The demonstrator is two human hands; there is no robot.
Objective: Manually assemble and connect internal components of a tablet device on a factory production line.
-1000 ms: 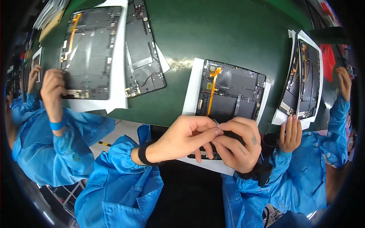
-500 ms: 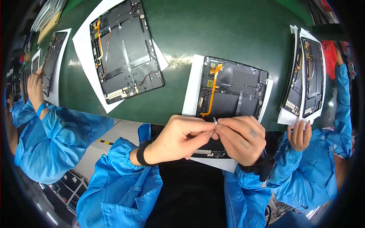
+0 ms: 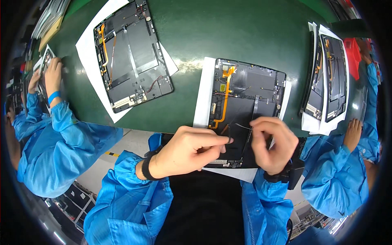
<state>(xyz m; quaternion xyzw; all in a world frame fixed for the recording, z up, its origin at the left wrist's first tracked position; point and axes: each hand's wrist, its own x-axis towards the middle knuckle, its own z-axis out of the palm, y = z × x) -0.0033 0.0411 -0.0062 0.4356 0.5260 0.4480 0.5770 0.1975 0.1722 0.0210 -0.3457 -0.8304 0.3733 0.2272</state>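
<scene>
An opened black tablet housing (image 3: 267, 87) lies in front of me, an orange ribbon cable (image 3: 226, 102) running along its left side. Over its lower left part my left hand (image 3: 190, 149) is closed, thumb and index finger pinched on a small, thin dark strip (image 3: 229, 132). To the right, my right hand (image 3: 274, 145) is curled above the housing's lower right, slightly blurred. A thin, pale grey curved strip (image 3: 243, 126) sticks out from its fingertips toward the left hand. The two hands are apart.
White paper (image 3: 201, 110) lies under my housing on the green table (image 3: 188, 32). Another opened housing (image 3: 134, 61) sits on paper to the left, and more stand at the right (image 3: 335, 77). Co-workers in blue sleeves (image 3: 65, 139) sit on both sides.
My fingertips were together around a small pale piece; my right hand has since drawn away to the right with the thin strip. My left hand stays nearly in place. Co-workers' hands have shifted.
</scene>
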